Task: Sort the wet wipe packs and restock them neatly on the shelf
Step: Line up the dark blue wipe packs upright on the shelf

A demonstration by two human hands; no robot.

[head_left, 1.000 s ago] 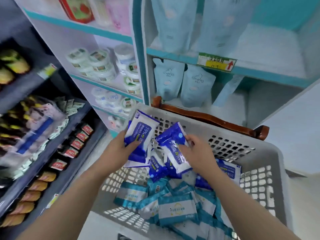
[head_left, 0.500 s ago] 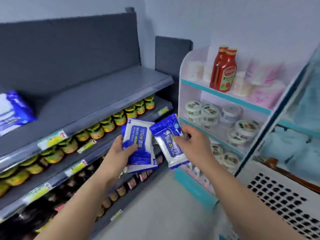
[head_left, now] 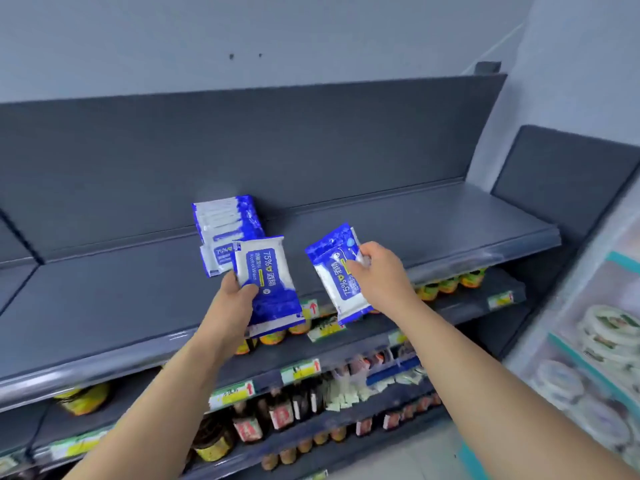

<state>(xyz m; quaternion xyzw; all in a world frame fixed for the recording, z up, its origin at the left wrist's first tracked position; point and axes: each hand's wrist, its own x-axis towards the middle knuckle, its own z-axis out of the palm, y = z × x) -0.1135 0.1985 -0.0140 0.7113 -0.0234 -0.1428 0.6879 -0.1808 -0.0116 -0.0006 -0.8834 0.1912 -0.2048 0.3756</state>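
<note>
Left hand [head_left: 237, 294]: is gripping one blue-and-white 75% alcohol wipe pack [head_left: 270, 275] by its lower left edge, with the thumb lying across the front and the fingers curling behind it.
Right hand [head_left: 377, 270]: is pinching a second alcohol wipe pack [head_left: 332, 271] at its upper right corner, with the pack tilting down and to the left of the fingers.
Hands together: they are hovering side by side but apart over the front half of the grey top shelf [head_left: 415, 220], each holding its own pack, and the two packs are not touching.
Shelved packs [head_left: 225, 226]: a row of matching wipe packs is standing on the shelf just beyond the left hand, leaning back toward the rear panel. The left hand's pack is overlapping the front one in this view; whether they are touching cannot be told.
Below the hands: jars with yellow-green labels [head_left: 446, 284] are sitting on the next shelf down, under the right wrist, with price tags [head_left: 300, 370] along the shelf edges and dark bottles [head_left: 277, 414] lower still.
Far right of the right arm: round lidded tubs [head_left: 609, 327] are showing, blurred, on a white and teal unit.
</note>
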